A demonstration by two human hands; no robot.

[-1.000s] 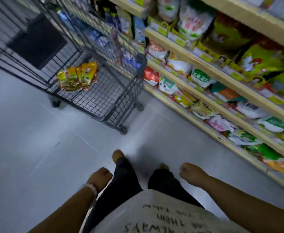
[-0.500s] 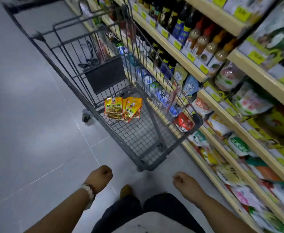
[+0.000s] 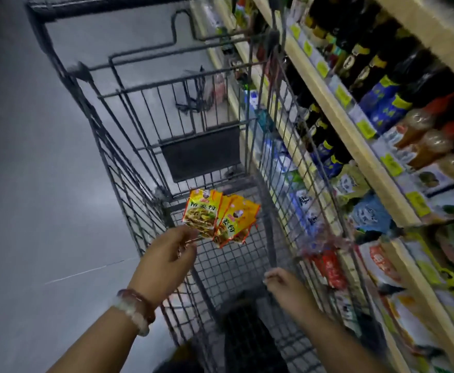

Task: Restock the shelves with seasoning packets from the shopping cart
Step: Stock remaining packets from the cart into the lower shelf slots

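Yellow seasoning packets (image 3: pixel 220 216) sit in the cart (image 3: pixel 129 162) by the shelves (image 3: pixel 336 114), left hand (image 3: pixel 166 261) reaching with loosely curled fingers just short of them, right hand (image 3: pixel 285 285) fingers curled, holding nothing.

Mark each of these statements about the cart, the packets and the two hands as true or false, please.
1. The yellow packets lie inside the cart. True.
2. The right hand holds a bottle. False: it holds no bottle and hovers over the cart's near end.
3. The left hand wears a bead bracelet at the wrist. True.
4. The shelves stand to the left of the cart. False: they stand to its right.
5. The left hand reaches toward the packets. True.
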